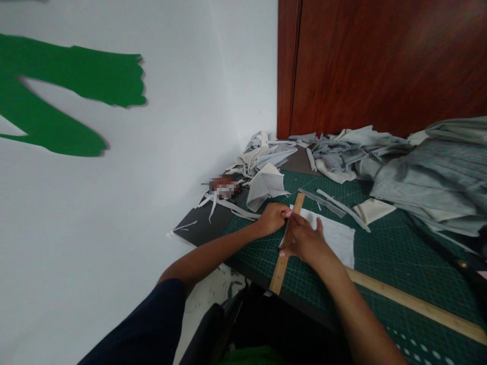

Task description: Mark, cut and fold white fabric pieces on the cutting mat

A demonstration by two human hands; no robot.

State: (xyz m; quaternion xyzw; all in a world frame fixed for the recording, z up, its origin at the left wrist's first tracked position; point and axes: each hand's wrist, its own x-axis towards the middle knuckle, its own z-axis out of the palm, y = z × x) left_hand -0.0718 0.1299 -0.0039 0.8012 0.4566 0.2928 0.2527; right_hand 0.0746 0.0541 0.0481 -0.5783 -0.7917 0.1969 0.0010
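My right hand (306, 241) lies over a wooden ruler (279, 276), fingers spread and pressing it down across the left edge of a white cloth piece (338, 238). Beside it, my left hand (272, 219) is closed, its fingertips at the ruler's left side near the cloth's edge. What those fingertips pinch, if anything, is too small to make out. Both hands rest above a green gridded cutting mat (384, 243). A second, longer wooden ruler (418, 299) runs from below the cloth toward the right.
Grey and cream fabric scraps (266, 157) heap at the back left, with a larger grey fabric pile (437, 177) at right. Thin strips (342, 208) lie behind the white cloth. A white wall (182, 126) borders the left; a reddish-brown wooden panel (380, 66) stands behind.
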